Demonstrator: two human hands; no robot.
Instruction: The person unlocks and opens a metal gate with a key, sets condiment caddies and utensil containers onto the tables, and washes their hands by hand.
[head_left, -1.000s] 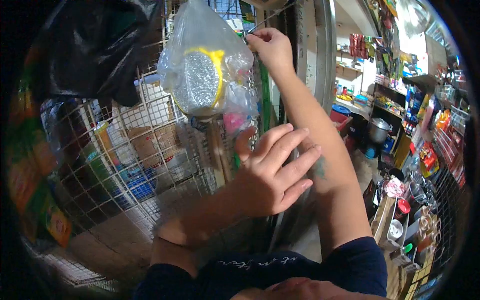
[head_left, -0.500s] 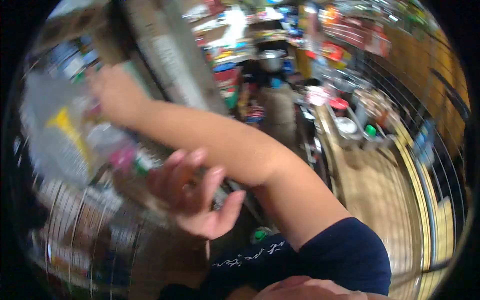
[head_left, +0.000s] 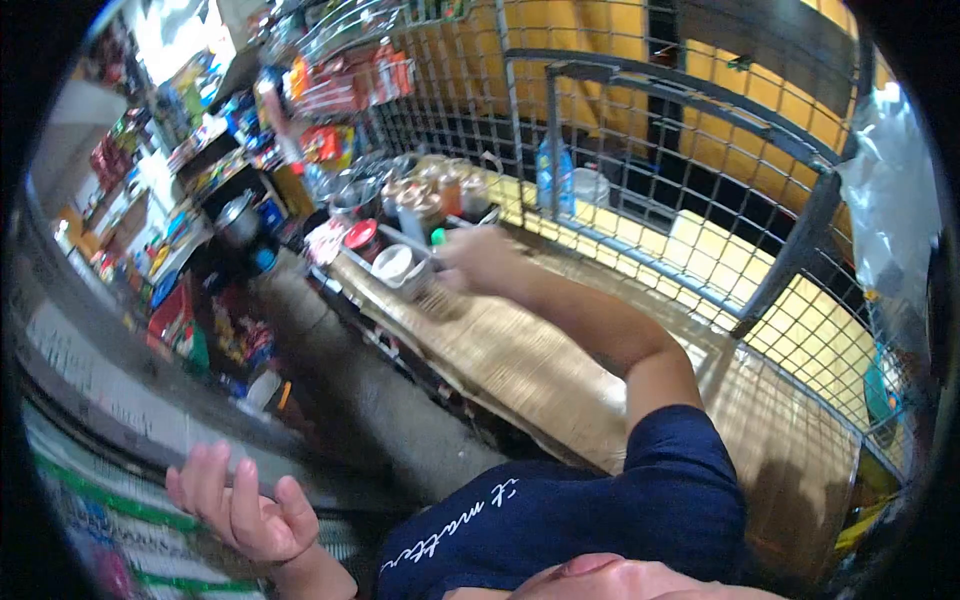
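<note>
My left hand (head_left: pixel 245 505) is raised at the lower left with its fingers apart and nothing in it, near a grey door frame (head_left: pixel 130 390). My right hand (head_left: pixel 483 262) reaches over a wooden counter (head_left: pixel 520 350), beside a white-lidded container (head_left: pixel 397 265) and a small green cap (head_left: pixel 438 237). Motion blurs its fingers, so whether it touches or holds anything cannot be made out. A red-lidded jar (head_left: pixel 361 236) stands just left of the white-lidded container. Several brown-topped jars (head_left: pixel 430 190) sit behind them.
A wire mesh screen (head_left: pixel 640 190) with a dark metal frame runs along the counter's far side. Beyond it stands a blue bottle (head_left: pixel 555 178). Shelves of packets and a metal pot (head_left: pixel 238 218) are at the left. A clear plastic bag (head_left: pixel 893 200) hangs at the right.
The view has swung right, from the hanging plastic bag to the counter. My right hand has left the bag's top and is over the counter. My left hand is now palm up at the lower left.
</note>
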